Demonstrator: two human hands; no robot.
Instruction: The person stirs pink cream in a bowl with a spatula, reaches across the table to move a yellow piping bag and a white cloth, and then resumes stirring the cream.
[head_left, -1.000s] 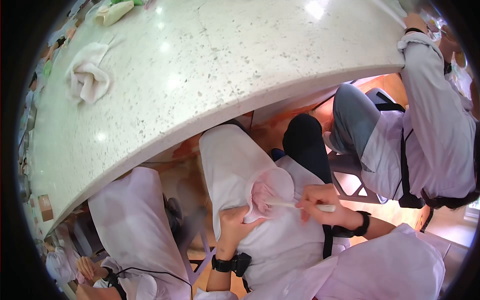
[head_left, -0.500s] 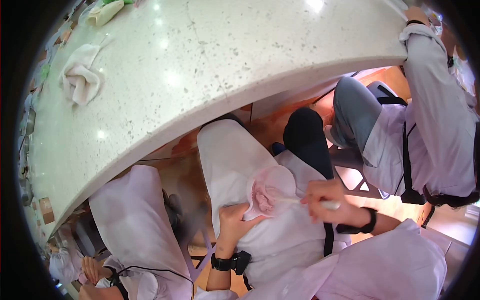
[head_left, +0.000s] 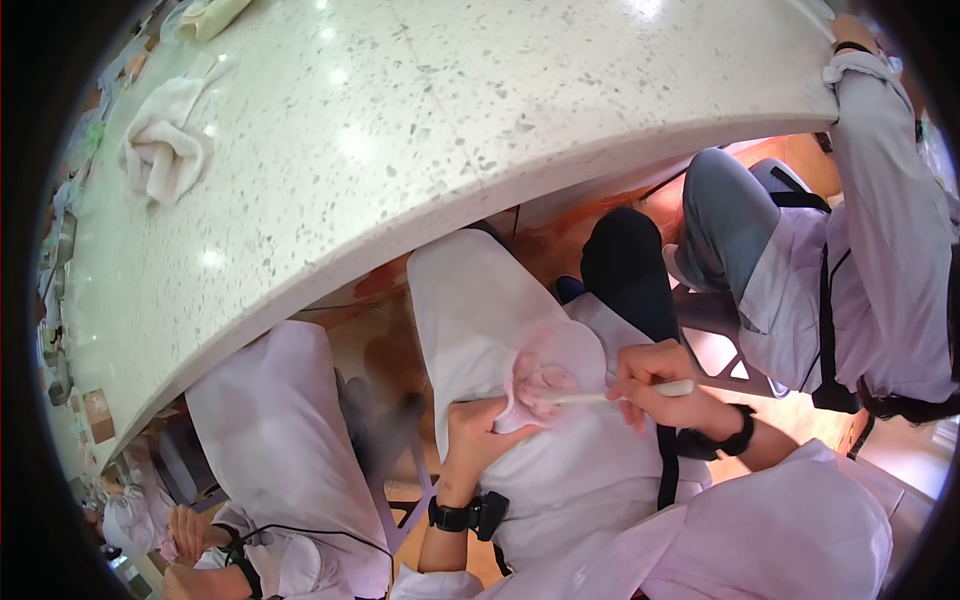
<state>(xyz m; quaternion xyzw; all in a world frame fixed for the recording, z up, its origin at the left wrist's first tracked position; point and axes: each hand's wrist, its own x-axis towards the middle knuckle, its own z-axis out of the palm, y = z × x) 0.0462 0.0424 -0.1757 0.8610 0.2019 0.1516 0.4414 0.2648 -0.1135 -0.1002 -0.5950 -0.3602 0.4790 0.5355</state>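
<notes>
Below the curved edge of the desk (head_left: 420,130), over the person's lap, the left hand (head_left: 478,432) cups a round dumpling wrapper (head_left: 560,360) from underneath, fingers curled against its lower edge. A mound of pink filling (head_left: 540,385) sits in the wrapper's middle. The right hand (head_left: 662,385) is closed in a pinch grip on a pale stick (head_left: 610,396), which lies nearly level, its far tip touching the filling. Both wrists carry dark bands, and the lap beneath is covered by a white apron (head_left: 480,300).

On the speckled desk, well apart from the hands, a crumpled white cloth (head_left: 160,150) lies near the far left side. To the right, another person in a pale coat (head_left: 890,250) sits close by with a sleeve (head_left: 870,90) raised to the desk edge. At the lower left, a third person's hands (head_left: 185,550) rest together near a dark cable.
</notes>
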